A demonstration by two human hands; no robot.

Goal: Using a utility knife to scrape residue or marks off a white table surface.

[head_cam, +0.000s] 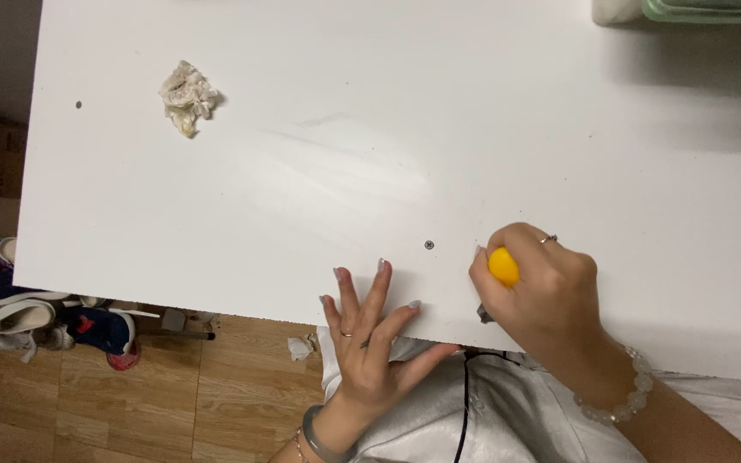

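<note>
**Fist around a yellow handle at the near table edge**

Clenched tight, the right hand [535, 287] wraps a yellow-handled tool [503, 267]; only a patch of the yellow handle shows between thumb and fingers, and a small dark tip pokes out below the fist, so what kind of tool it is cannot be told. The fist rests on the white table [388, 154] near its near edge, right of centre. A ring sits on one finger and a pale bead bracelet [623, 399] circles the wrist.

Just left of it, the left hand [369, 343] lies open, fingers spread apart, fingertips flat on the near edge of the table, holding nothing. It wears a ring and a pale bangle [321, 439].

Between the two hands, a little farther in, a small dark screw head [429, 245] sits in the tabletop.

Far left on the table lies a crumpled tissue [187, 97]. At the far right corner, a green tray [709, 10] is cut off by the frame, with a white object just to its left; its contents cannot be seen.

Left of the table, shoes [36, 317] are piled on the wooden floor [173, 394].
</note>
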